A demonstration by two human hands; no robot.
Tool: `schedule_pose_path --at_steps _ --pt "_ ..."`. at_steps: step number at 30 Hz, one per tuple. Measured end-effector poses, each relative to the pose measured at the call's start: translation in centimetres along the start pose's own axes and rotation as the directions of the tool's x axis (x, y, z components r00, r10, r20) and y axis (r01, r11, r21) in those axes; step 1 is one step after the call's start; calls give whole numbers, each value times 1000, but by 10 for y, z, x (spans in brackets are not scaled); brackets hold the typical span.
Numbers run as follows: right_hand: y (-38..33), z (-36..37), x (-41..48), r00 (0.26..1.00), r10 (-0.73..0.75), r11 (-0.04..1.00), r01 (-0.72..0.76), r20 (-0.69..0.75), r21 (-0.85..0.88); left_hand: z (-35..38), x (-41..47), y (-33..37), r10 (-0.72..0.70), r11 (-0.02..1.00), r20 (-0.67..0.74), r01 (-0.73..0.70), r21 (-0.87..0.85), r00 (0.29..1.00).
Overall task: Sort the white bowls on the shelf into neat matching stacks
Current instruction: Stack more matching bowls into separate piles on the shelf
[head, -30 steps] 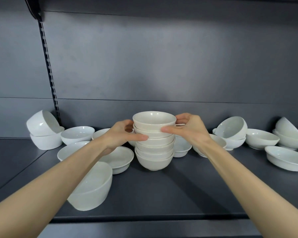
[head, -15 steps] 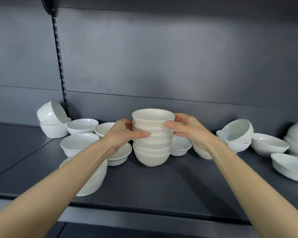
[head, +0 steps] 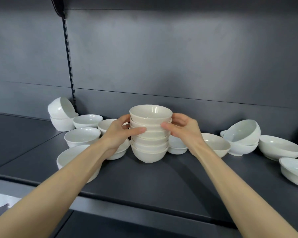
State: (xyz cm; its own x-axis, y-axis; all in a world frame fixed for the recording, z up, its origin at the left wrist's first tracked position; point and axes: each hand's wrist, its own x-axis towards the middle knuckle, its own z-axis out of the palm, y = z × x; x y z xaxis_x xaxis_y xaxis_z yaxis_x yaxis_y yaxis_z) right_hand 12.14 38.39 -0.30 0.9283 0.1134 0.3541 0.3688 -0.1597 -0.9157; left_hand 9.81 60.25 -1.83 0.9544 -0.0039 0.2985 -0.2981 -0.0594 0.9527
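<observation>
A stack of several cream-white bowls (head: 150, 148) stands upright at the middle of the dark shelf (head: 162, 179). My left hand (head: 120, 134) grips its left side and my right hand (head: 182, 129) grips its right side, thumbs across the front of the upper bowls. To the left lie loose white bowls: a tilted bowl on another (head: 61, 108), two shallow bowls (head: 87, 120) (head: 82, 137) and a large bowl (head: 70, 157) partly under my left forearm. To the right sit a bowl (head: 215, 145), a tilted bowl on a stack (head: 242, 133) and wide shallow bowls (head: 280, 149) (head: 294, 170).
A slotted upright (head: 69, 66) runs up the grey back panel at the left. The shelf's front edge (head: 127, 203) lies below my forearms, with a lower shelf beneath. Small bowls (head: 176, 146) stand close behind the stack.
The view has shifted up and right, so the shelf sits lower in frame. Both hands stay on the stack's sides, and the stack stands at the same spot on the shelf.
</observation>
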Motion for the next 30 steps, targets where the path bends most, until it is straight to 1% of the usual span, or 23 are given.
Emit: schedule_pose_path --at_steps 3,7,10,16,23,28,30 --pt "1 3 -1 998 -15 1000 16 -57 7 -4 3 3 -15 999 72 18 -30 997" --pt "1 7 -1 994 -23 1000 23 -104 3 -9 6 7 -36 999 145 39 -20 989" --pt "2 10 -1 992 -25 1000 25 -120 2 -8 7 8 -45 999 168 46 0 985" --pt "4 11 -2 995 -26 999 28 -100 16 -8 9 6 -44 999 155 43 10 987" --pt "8 6 -6 1000 -7 999 8 -24 34 -5 6 11 -43 999 136 39 25 990" --pt "7 3 -7 998 36 998 -39 43 53 1 6 11 -10 999 18 9 37 1000" --pt "6 4 -8 997 30 998 -34 67 46 2 6 11 -14 999 -9 14 47 1000"
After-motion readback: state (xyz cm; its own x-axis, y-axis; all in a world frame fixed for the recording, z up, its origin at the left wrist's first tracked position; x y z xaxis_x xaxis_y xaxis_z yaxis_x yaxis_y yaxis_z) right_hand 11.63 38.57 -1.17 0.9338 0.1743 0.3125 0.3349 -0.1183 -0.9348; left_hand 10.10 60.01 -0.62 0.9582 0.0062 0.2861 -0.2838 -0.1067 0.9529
